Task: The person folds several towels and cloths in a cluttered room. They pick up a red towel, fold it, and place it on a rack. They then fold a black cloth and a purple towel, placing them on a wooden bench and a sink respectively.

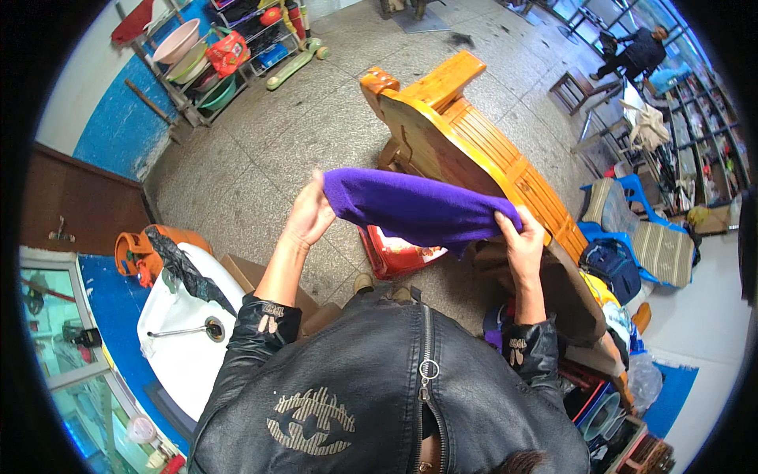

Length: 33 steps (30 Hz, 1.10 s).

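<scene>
A purple knitted cloth [408, 204] is stretched out in the air between both hands, its lower edge sagging. My left hand [312, 210] grips its left end, thumb uppermost. The right end is pinched between the thumb and fingers of my right hand [522, 228]. Beneath the cloth, partly hidden by it, a red container with a patterned top [391, 260] stands on the floor. Just beyond the cloth and to the right is a glossy varnished wooden table [450, 142].
A white sink [183, 349] and an orange gas cylinder [189, 237] are at the left. Shelves with plastic basins [219, 95] stand at the back left. Blue chairs [636, 207] and a backpack [613, 266] are at the right. A person [639, 53] sits far off at the upper right.
</scene>
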Each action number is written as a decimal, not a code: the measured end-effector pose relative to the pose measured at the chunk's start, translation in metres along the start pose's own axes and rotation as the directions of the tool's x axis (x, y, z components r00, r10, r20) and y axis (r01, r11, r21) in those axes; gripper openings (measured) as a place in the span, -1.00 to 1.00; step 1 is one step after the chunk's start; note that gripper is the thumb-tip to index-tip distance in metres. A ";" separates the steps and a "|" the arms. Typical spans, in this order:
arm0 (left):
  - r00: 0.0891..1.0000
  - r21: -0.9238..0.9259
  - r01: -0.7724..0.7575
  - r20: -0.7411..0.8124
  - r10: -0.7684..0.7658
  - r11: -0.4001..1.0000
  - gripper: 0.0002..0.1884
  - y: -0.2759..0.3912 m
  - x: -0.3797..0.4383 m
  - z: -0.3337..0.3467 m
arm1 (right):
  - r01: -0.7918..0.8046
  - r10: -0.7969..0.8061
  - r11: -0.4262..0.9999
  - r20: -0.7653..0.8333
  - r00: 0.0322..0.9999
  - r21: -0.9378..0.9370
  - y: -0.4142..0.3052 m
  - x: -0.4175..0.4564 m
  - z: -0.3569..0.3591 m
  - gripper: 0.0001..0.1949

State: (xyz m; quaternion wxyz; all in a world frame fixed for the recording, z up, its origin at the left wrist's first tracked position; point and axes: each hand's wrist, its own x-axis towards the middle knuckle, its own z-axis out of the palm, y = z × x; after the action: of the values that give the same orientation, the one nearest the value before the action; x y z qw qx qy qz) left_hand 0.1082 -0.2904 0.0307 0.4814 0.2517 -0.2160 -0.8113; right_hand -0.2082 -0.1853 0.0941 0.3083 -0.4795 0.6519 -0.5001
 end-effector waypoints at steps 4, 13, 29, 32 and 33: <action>0.941 0.894 -0.149 -0.003 0.339 0.422 -0.87 0.023 -0.023 0.015 | 0.278 -0.265 0.951 0.109 0.958 -0.133 -0.027 0.000 -0.007 -0.88; 0.999 0.983 -0.017 0.007 0.051 0.181 -0.42 0.045 0.007 0.035 | -0.006 0.095 0.982 0.463 0.881 -0.189 -0.021 0.063 0.056 -0.47; 0.883 0.855 0.251 -0.394 0.255 0.454 -0.34 -0.167 -0.179 -0.049 | -0.286 0.272 0.934 0.945 0.181 -0.214 0.086 0.022 0.142 -0.44; 0.666 0.871 0.425 -0.486 0.566 0.248 -0.57 -0.186 -0.206 -0.042 | 0.122 0.169 0.966 0.912 0.374 -0.229 0.085 0.016 0.146 -0.41; 0.617 0.871 0.402 -0.486 0.619 0.283 -0.65 -0.187 -0.214 -0.040 | 0.084 0.157 0.975 0.908 0.388 -0.204 0.082 0.017 0.148 -0.39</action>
State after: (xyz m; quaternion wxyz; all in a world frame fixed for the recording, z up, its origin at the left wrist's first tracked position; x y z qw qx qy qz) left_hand 0.0949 -0.0212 -0.0678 0.3340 0.7875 -0.4402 -0.2729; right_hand -0.1094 -0.2511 -0.0283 0.5737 -0.6918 0.4328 -0.0700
